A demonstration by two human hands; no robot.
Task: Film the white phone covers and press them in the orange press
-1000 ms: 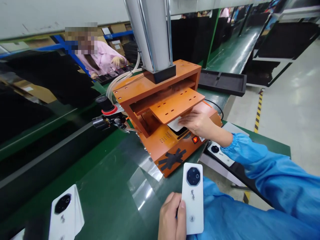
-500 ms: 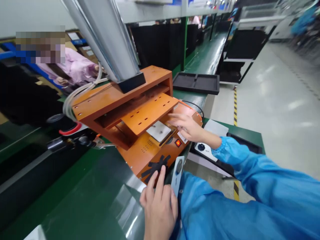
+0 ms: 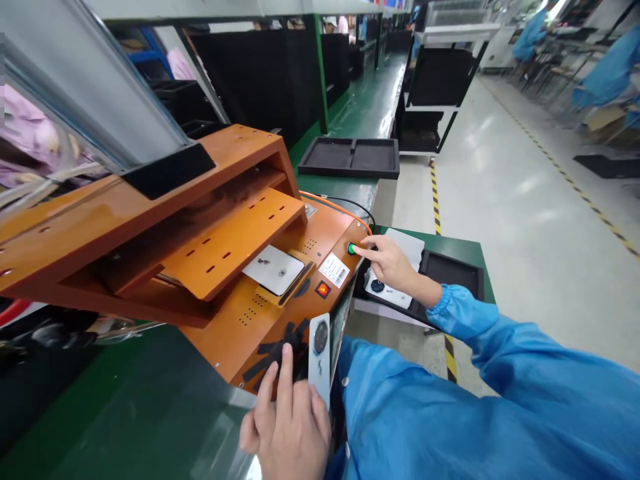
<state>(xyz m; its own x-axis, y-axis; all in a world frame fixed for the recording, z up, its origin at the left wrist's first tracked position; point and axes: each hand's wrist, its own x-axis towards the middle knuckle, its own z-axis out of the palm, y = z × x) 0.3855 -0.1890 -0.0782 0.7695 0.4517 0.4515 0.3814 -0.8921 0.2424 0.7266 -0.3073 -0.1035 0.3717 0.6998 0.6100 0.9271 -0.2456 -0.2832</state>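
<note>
My left hand [image 3: 290, 427] is at the bottom, thumb and index finger closed around the lower end of a pale phone back cover [image 3: 319, 350] with a round dark camera ring. Its other fingers stretch over black tape strips [image 3: 280, 350] on the front of an orange press machine [image 3: 245, 233]. With its index finger extended, my right hand [image 3: 393, 267] touches a green button [image 3: 351, 249] on the machine's right side; it holds nothing. A white phone-shaped panel [image 3: 275, 270] lies on the press bed, partly hidden under the orange upper plate [image 3: 235, 243].
A lit red switch [image 3: 323, 289] and a label [image 3: 335, 269] are on the machine front. Right of it, a black tray [image 3: 453, 273] holds another phone back cover [image 3: 395, 293]. A black divided tray [image 3: 349, 158] stands behind on the green bench. A metal cylinder [image 3: 120, 93] rises above the press.
My right hand has moved from beside the press bed to the green button. The view has shifted right and closer to the machine. My left hand keeps the phone back cover.
</note>
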